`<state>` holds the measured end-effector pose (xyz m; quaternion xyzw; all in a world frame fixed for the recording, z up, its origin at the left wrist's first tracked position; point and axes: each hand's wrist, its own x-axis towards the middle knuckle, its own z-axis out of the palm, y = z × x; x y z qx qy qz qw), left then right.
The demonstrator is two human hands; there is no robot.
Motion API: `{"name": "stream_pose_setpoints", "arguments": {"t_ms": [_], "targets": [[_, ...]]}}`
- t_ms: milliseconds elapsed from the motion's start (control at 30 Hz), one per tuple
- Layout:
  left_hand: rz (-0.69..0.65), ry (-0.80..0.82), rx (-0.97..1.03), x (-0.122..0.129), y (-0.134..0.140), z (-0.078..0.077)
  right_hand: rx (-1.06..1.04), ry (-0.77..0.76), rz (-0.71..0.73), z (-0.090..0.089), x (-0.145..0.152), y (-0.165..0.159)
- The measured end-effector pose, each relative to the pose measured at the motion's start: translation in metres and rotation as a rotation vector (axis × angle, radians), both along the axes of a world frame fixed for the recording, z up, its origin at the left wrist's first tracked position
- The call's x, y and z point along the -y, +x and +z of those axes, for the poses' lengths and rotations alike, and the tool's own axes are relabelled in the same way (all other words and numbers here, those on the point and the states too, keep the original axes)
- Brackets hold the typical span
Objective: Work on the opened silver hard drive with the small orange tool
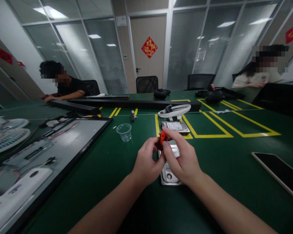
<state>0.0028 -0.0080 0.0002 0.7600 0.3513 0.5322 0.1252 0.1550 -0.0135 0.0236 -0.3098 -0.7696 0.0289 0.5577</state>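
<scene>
A: How do the left hand (145, 161) and the right hand (183, 156) stand?

B: Both are curled inward, thumbs and fingertips pinched close; between them they have hold of a small orange-and-black piece (163, 137), raised above the green desk (107, 182); the fingers cover much of it, so I can't tell exactly what it is.

A: And beneath them?

B: A silver near hard drive (169, 178) lies flat on the desk, partly hidden by the hands; whether either one touches it I cannot tell; just beyond the fingertips lies a far hard drive (173, 126), with a white round grille (182, 110) behind it.

A: What about left of the hands?

B: A clear plastic cup (125, 134) stands upright, ahead and to the left; farther left a black-framed panel (84, 131) lies flat, with a white case (21, 188) on it.

A: And to their right?

B: A dark-screened phone (280, 175), well apart from the right hand; yellow tape (212, 136) marks out shapes beyond it; far ahead are two people, one in a dark top (69, 88) leftward, one in a light top (250, 80) rightward.
</scene>
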Motion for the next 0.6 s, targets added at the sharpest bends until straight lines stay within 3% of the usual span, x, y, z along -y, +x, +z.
{"name": "stream_pose_setpoints", "arguments": {"t_ms": [167, 400, 600], "targets": [[0.056, 0.019, 0.018, -0.0015, -0.0004, -0.0017, -0.004, 0.035, -0.032, 0.0011, -0.0016, -0.0002], [-0.014, -0.006, -0.024, -0.0012, -0.0007, 0.0, 0.015, -0.005, 0.029, 0.0019, 0.001, 0.0003], [0.061, 0.049, 0.012, -0.0017, -0.0006, -0.0027, -0.012, 0.04, -0.022, 0.0013, -0.0009, -0.0002]]}}
